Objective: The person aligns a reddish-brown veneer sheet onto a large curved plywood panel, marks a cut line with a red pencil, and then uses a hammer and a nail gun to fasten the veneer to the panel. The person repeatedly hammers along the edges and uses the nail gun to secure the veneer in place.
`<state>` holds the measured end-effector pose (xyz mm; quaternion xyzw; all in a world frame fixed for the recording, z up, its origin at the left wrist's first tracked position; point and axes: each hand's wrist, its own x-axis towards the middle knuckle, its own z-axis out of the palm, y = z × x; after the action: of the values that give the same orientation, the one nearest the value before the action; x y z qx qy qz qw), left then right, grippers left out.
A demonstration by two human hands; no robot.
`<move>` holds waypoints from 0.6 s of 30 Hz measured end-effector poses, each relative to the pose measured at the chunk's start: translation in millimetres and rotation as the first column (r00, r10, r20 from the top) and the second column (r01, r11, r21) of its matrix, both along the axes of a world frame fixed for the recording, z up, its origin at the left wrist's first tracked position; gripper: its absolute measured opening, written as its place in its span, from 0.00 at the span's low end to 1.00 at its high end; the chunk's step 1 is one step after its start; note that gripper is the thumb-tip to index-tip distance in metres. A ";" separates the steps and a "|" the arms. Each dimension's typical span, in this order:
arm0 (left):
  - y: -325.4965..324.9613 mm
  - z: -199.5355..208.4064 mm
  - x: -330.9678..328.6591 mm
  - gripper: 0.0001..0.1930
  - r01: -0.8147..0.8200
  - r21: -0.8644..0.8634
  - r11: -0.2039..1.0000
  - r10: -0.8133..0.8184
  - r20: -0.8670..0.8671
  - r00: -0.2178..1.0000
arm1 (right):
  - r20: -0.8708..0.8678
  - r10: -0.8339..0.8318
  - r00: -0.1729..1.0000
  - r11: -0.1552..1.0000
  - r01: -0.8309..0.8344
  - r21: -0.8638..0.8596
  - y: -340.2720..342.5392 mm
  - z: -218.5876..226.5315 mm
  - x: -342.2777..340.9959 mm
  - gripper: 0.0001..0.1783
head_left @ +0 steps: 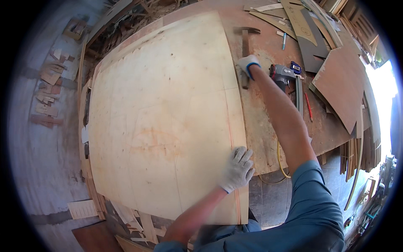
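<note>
A large pale plywood sheet lies on the brown worktable, with pencil lines and an orange line running along its right side. My left hand, in a light knitted glove, rests flat on the sheet near its right edge, fingers spread. Just past that edge, my gloved right hand is closed around the handle of a hammer. The hammer's head points away from me, and the handle's end shows below the hand. Most of the right fingers are hidden.
Right of the hammer are a nail gun, a blue tape measure, a red pencil and a blue-and-white marker. Cut boards pile up along the table's right side. A yellow hose hangs at the near edge. Wood scraps lie on the left floor.
</note>
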<state>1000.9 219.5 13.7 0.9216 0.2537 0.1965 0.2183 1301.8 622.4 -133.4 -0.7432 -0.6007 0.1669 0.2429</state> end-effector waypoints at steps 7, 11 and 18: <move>-6.4 0.3 -24.5 0.11 -0.119 -0.036 0.992 0.117 -0.042 0.992 | -0.144 0.303 0.942 0.911 -0.331 -0.248 -20.1 73.5 -86.7 0.19; -8.1 3.2 -24.0 0.10 -0.042 -0.069 0.997 0.030 -0.162 0.986 | 0.019 0.316 0.949 0.949 -0.316 0.002 -59.1 91.0 -86.7 0.19; -10.0 -22.6 -32.1 0.08 -0.060 -0.027 0.998 0.056 -0.140 0.989 | -0.684 -0.178 0.708 0.972 0.016 -0.236 -284.4 211.3 -120.4 0.15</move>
<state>968.9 209.5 -9.0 0.9218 0.2979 0.1339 0.2087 1181.4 338.0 77.9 -0.6766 -0.4023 0.4858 0.3798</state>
